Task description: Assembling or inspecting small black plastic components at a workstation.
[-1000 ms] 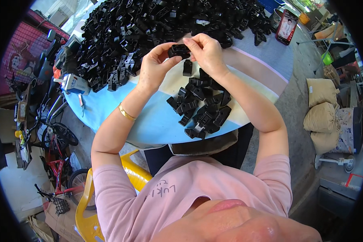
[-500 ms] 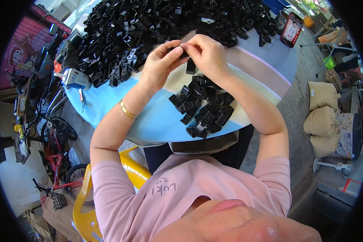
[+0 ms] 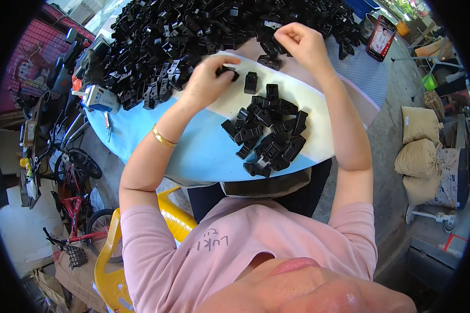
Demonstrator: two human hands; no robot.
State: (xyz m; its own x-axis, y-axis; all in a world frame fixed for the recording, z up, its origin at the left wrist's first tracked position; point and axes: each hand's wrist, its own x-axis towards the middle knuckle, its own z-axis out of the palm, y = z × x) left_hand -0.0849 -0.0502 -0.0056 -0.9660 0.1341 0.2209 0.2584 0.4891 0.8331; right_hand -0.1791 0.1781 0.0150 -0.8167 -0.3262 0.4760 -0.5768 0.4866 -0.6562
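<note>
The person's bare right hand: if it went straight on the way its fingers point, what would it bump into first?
Probably the large, jumbled heap of black plastic parts, just left of the right hand, though its height above them is unclear.

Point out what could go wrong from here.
The small black plastic part in the left hand might slip from its grip. The loose cluster of black plastic parts sits close to the near edge of the rounded, blue-and-cream cloth-covered table, so a bump could knock some off.
</note>
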